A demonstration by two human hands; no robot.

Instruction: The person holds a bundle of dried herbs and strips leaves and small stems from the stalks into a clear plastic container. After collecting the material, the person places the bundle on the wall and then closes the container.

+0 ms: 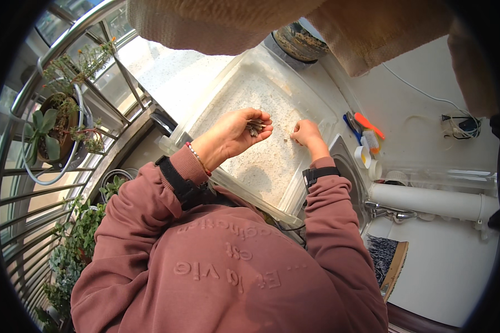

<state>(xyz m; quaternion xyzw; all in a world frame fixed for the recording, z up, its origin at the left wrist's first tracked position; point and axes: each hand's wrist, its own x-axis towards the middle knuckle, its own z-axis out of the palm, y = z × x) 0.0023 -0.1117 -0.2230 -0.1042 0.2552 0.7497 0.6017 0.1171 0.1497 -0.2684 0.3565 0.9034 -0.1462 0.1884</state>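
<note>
While our left hand [236,133] cups dark bits [255,127] w/ curled fingers, right hand [305,133] pinches closed, touching sand in clear tub [311,102].

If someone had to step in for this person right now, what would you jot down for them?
Left hand: cupped palm up over the clear plastic tub, holding a small heap of dark bits.
Right hand: fingertips down on the pale sandy grit in the tub, pinching at a speck.
Done: a handful gathered.
Left: a few dark specks seem to remain near the right hand.
</note>
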